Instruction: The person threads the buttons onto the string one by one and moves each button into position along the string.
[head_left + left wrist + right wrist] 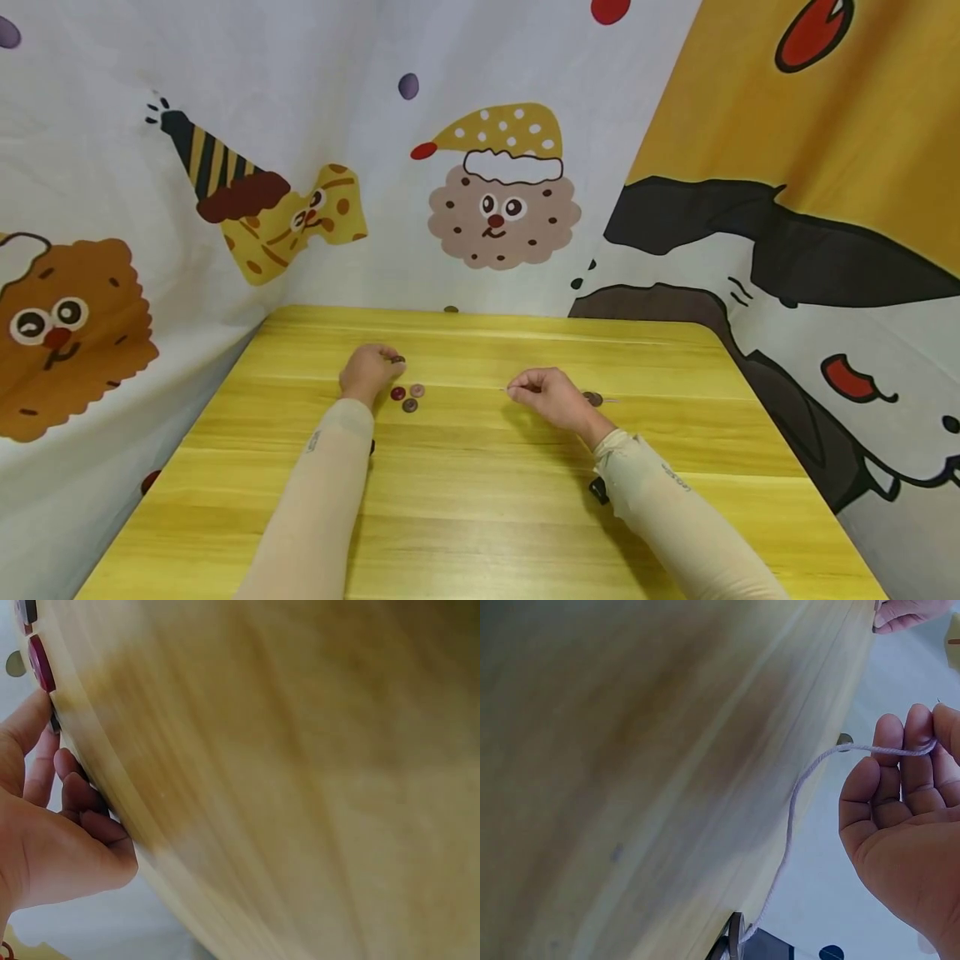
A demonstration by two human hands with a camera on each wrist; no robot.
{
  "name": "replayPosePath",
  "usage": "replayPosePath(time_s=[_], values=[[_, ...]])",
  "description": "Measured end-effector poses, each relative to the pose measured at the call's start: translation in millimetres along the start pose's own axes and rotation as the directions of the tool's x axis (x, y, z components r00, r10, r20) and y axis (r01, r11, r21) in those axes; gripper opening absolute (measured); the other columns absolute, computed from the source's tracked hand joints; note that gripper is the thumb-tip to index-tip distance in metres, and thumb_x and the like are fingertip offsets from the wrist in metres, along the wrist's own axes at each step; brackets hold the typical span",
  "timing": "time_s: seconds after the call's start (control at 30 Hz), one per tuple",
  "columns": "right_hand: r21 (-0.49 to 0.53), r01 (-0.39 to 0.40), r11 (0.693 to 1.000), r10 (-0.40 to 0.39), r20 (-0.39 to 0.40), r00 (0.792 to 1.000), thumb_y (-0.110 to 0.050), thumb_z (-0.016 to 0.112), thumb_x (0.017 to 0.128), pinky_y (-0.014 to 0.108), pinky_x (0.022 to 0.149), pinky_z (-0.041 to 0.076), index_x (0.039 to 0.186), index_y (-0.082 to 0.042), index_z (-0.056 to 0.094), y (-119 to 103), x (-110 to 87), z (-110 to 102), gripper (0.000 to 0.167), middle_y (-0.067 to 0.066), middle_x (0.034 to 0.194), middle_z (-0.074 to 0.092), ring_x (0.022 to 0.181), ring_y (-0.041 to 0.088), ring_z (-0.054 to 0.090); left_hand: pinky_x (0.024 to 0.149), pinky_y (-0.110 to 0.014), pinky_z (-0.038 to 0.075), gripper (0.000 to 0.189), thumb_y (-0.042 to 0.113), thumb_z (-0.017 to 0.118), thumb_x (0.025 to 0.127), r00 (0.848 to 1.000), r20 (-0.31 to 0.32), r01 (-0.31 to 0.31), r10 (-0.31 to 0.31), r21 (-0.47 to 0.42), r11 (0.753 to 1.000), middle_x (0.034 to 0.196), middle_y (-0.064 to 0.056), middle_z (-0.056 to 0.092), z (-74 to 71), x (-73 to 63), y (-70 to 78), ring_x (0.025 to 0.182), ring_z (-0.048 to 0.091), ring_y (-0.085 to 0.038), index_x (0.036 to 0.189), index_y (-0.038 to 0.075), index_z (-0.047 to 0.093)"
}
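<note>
On the left side of the table, my left hand [369, 372] pinches a dark button [398, 359] between thumb and fingertips. Just to its right lie a dark red button [398, 393], a pinkish button [417, 391] and a dark grey button [410, 406]. My right hand [551, 396] is raised over the table, pinching a thin pale purple cord [790, 825] near one end. In the right wrist view the cord droops from those fingers to dark buttons [736, 935] on the table. The head view shows these brown buttons [593, 398] right of the hand, with a cord tail [612, 401] beyond.
The yellow wood-grain table [465, 517] reaches back to a cartoon-printed curtain [337, 83], which also hangs at both sides. Dark wrist devices [598, 490] show under the sleeves.
</note>
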State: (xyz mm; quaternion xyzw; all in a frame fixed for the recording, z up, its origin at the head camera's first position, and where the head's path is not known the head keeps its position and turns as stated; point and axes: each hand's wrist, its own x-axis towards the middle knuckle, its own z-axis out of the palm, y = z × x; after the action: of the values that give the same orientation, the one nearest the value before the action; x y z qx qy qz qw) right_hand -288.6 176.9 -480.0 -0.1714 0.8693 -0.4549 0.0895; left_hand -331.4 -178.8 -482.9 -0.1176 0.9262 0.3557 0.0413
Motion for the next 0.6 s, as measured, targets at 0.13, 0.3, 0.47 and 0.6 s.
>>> replayPosePath(time_s=[0.13,0.3,0.47,0.6], values=[[-0.004,-0.003,1.000,0.003,-0.005,1.000,-0.027,0.071,0.105,0.031,0.076,0.053,0.116,-0.007,0.079,0.0,-0.4,0.3,0.024,0.004,0.108,0.079,0.086,0.013,0.062,0.112,-0.060,0.041,0.035,0.035,0.077,0.100,1.000,-0.014,0.003,-0.003,-0.002,1.000,0.136,-0.012,0.073,1.6,0.3,-0.5,0.125,0.064,-0.037,0.127,0.014,0.074],[-0.017,-0.013,1.000,0.013,-0.008,1.000,-0.028,0.071,0.105,0.031,0.079,0.054,0.116,-0.009,0.080,-1.4,-0.8,0.2,0.023,0.001,0.109,0.079,0.088,0.014,0.064,0.110,-0.059,0.042,0.033,0.034,0.078,0.099,1.000,-0.024,0.015,-0.015,-0.016,1.000,0.134,-0.011,0.073,0.9,-1.2,1.7,0.122,0.064,-0.036,0.125,0.014,0.074],[-0.032,-0.021,0.999,0.021,-0.006,1.000,-0.028,0.071,0.105,0.029,0.080,0.055,0.117,-0.009,0.080,-0.9,-1.0,-0.9,0.023,0.003,0.111,0.079,0.089,0.013,0.064,0.110,-0.058,0.040,0.031,0.032,0.080,0.098,0.999,-0.009,0.033,-0.034,-0.060,0.998,0.129,-0.010,0.075,-0.7,-0.8,3.3,0.120,0.065,-0.035,0.122,0.014,0.074],[-0.033,-0.017,0.999,0.017,-0.007,1.000,-0.027,0.071,0.105,0.031,0.081,0.055,0.117,-0.009,0.080,-2.7,-2.8,-1.9,0.023,0.002,0.110,0.079,0.089,0.014,0.065,0.109,-0.057,0.042,0.026,0.030,0.080,0.098,0.999,0.001,0.035,-0.036,-0.081,0.996,0.124,-0.010,0.075,-2.0,1.5,3.1,0.116,0.066,-0.034,0.117,0.014,0.074]])
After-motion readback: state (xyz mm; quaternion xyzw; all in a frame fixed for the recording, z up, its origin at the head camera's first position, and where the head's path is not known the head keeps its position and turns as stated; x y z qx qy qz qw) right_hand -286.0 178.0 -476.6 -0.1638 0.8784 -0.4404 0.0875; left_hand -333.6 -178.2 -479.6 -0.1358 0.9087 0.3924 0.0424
